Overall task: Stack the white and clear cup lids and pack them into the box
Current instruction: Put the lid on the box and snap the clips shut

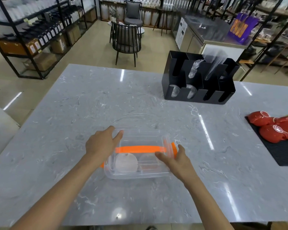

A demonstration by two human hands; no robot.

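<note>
A clear plastic box (140, 174) with its clear cover on and an orange handle (140, 149) lying across the top sits on the grey marble table (90, 105) in front of me. Through the plastic I see a stack of white lids (126, 162) on the left and clear lids (147, 161) on the right. My left hand (101, 145) rests on the cover's left edge with fingers spread. My right hand (173, 158) lies on the cover's right end beside an orange clip (173, 146), fingers relaxed.
A black cup-and-lid organizer (198, 80) holding clear cups stands at the far right of the table. Red dome-shaped items (273, 128) lie on a black ribbed mat (286, 155) at the right edge. Chairs and shelving stand beyond the table.
</note>
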